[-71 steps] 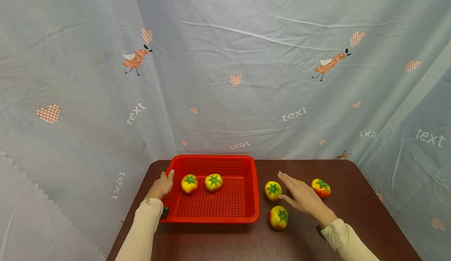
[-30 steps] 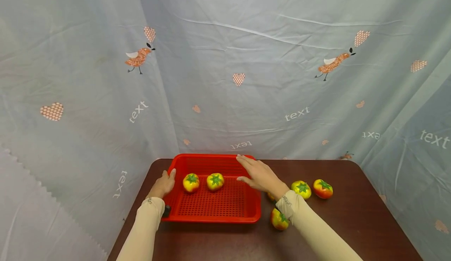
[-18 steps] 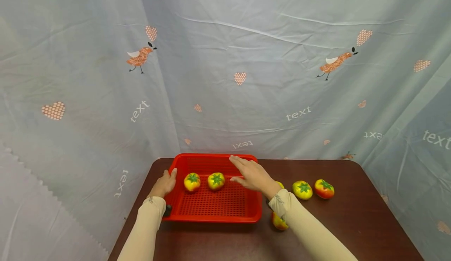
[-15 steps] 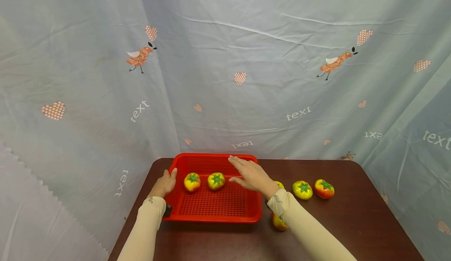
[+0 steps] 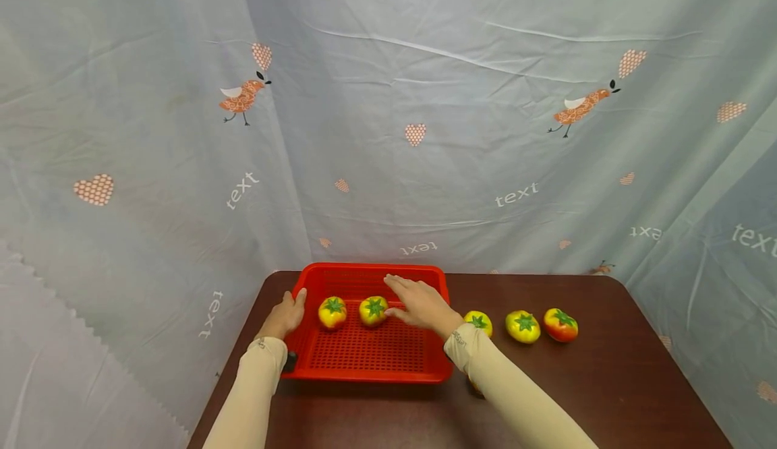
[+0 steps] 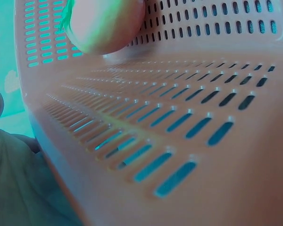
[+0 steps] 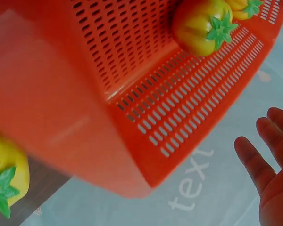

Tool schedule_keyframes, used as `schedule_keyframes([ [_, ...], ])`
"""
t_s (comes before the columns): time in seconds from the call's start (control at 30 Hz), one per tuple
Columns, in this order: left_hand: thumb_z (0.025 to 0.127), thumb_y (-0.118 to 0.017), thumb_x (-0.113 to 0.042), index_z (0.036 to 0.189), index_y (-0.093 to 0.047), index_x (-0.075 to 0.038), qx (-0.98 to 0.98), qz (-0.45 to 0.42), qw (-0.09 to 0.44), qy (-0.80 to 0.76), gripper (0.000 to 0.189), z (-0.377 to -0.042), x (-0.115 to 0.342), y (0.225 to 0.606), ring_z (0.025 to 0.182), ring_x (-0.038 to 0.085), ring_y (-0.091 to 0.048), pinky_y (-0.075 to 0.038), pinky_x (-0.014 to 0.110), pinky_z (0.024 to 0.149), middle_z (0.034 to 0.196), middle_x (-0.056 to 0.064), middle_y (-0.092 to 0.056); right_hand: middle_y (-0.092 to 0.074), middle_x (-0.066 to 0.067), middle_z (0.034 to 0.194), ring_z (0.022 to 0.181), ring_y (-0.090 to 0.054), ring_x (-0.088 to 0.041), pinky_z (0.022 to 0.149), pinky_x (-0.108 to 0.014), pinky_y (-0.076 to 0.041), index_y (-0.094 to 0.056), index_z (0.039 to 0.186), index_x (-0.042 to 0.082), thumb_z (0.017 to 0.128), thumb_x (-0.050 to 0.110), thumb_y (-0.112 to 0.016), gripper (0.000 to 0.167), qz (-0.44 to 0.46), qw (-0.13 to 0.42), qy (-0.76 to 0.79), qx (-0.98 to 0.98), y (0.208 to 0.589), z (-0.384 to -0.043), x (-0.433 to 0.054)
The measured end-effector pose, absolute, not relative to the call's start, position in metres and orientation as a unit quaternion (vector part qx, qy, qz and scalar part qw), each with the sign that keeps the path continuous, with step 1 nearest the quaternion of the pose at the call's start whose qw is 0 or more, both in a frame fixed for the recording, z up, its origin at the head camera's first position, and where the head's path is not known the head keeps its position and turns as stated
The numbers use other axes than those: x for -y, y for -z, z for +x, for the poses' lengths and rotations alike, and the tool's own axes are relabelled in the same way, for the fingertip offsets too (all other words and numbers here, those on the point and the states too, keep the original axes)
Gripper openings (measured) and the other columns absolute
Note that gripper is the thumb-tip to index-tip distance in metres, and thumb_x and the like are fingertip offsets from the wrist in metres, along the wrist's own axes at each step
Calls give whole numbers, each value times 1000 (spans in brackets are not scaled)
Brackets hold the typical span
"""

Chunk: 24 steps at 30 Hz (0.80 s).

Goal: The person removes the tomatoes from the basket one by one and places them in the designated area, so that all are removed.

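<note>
Two yellow-red tomatoes with green star-shaped tops, a left tomato (image 5: 332, 314) and a right tomato (image 5: 373, 311), sit in a red perforated basket (image 5: 376, 377). My right hand (image 5: 419, 304) is over the basket's right part, close to the right tomato in the head view. Its fingers are extended and hold nothing, as the right wrist view also shows. My left hand (image 5: 284, 315) is at the basket's left rim, with the thumb beside the edge. The left wrist view has this hand (image 6: 19, 179) along the outside of the wall; how its fingers lie is hidden.
Right of the basket, several more tomatoes lie on the dark brown table (image 5: 607, 381): one tomato (image 5: 478, 323) near the wall, a yellow tomato (image 5: 523, 327), a redder tomato (image 5: 560, 325). Another is mostly behind my right forearm. A patterned grey curtain (image 5: 413, 186) hangs behind.
My right hand has moved left from above the loose tomatoes to over the basket, then slightly farther left and lower. The left hand stays at the rim. The tomatoes keep their places.
</note>
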<state>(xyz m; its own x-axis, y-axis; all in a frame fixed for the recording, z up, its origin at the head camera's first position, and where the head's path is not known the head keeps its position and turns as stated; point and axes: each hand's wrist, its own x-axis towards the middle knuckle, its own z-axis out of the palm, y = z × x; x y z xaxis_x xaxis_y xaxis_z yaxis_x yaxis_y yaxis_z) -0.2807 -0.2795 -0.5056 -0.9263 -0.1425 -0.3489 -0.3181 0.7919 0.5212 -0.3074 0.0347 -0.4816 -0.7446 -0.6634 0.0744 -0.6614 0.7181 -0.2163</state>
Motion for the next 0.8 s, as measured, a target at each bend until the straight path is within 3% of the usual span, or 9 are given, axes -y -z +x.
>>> schedule_keyframes([
  [0.53,103,-10,-56,150,3,15,-934,-128,150,-298,86,-282,279,508,137,57,-27,-23,65,113,153,40,-16,-44,-5,153,139,-45,-21,110,-43,-42,-40,150,12,93,49,-62,71,-336,56,74,-937,505,-311,-8],
  [0.8,103,-11,-56,150,3,14,-932,-133,154,-299,86,-281,280,507,137,56,-27,-23,65,113,153,39,-16,-45,-6,152,139,-45,-21,110,-44,-42,-40,149,11,92,50,-62,72,-330,55,70,-940,515,-312,-2],
])
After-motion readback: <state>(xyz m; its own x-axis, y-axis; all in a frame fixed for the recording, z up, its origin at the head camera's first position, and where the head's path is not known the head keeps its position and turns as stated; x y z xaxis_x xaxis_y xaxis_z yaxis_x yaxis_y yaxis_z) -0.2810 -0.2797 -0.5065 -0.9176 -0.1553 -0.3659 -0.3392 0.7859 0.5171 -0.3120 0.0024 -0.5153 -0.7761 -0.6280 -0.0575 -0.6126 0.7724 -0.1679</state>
